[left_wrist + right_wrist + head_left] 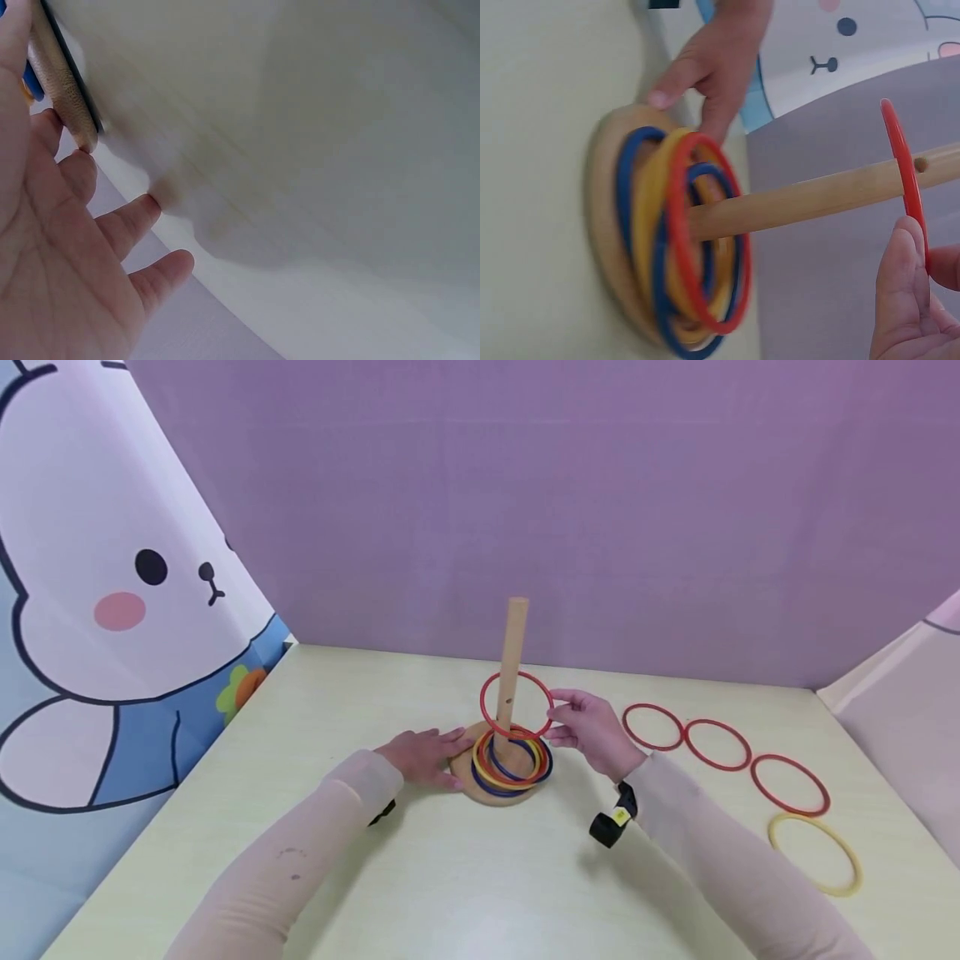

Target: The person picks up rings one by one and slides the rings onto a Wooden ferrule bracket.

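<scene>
The right hand (588, 727) pinches one red ring (908, 176) by its edge, thumb against fingers with only the ring's thickness between; the ring appears to be around the wooden post (515, 635), just left of the grip and above the stack; the left hand (423, 756), farther left, is spread with fingers extended, touching the round base (462, 768) and grasping nothing.

The step looks like lowering the ring down the post; the next move seems to call for keeping it clear of the wood, then loosening the pinch above the stack.

Counting: one post, one base, one ring held; to the grip's right, three loose red rings (727, 768) and, beyond and nearer the person, one loose yellow ring (858, 867); below and left of the grip, the stack shows at least one red, one yellow and two blue; overlap hides its exact total.
</scene>
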Demonstrator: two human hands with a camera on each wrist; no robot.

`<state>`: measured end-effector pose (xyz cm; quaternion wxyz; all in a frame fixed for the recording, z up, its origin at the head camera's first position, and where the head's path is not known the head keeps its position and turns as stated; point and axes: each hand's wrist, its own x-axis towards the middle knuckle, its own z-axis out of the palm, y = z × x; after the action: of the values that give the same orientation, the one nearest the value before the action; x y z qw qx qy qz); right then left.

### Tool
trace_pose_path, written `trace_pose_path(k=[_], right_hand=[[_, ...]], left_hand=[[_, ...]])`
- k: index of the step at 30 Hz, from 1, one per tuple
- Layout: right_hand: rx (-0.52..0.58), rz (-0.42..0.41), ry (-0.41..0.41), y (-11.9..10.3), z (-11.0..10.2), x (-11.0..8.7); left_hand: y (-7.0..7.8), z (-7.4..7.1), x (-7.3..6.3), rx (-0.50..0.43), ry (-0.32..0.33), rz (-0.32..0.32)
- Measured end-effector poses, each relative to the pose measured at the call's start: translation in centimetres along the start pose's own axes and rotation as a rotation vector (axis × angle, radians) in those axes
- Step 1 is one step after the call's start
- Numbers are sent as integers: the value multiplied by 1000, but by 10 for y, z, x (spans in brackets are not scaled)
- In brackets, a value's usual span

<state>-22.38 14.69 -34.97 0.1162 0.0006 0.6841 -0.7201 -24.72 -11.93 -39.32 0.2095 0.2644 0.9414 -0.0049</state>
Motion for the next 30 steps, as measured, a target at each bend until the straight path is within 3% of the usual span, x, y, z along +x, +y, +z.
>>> trace_pose_path(k=[18, 30], right_hand=[[22, 90, -19, 48, 3, 2], [-15, 88, -35, 55, 2, 5]], left_hand=[[2, 1, -1, -12, 7, -2], [1, 2, 0, 15, -4, -9]])
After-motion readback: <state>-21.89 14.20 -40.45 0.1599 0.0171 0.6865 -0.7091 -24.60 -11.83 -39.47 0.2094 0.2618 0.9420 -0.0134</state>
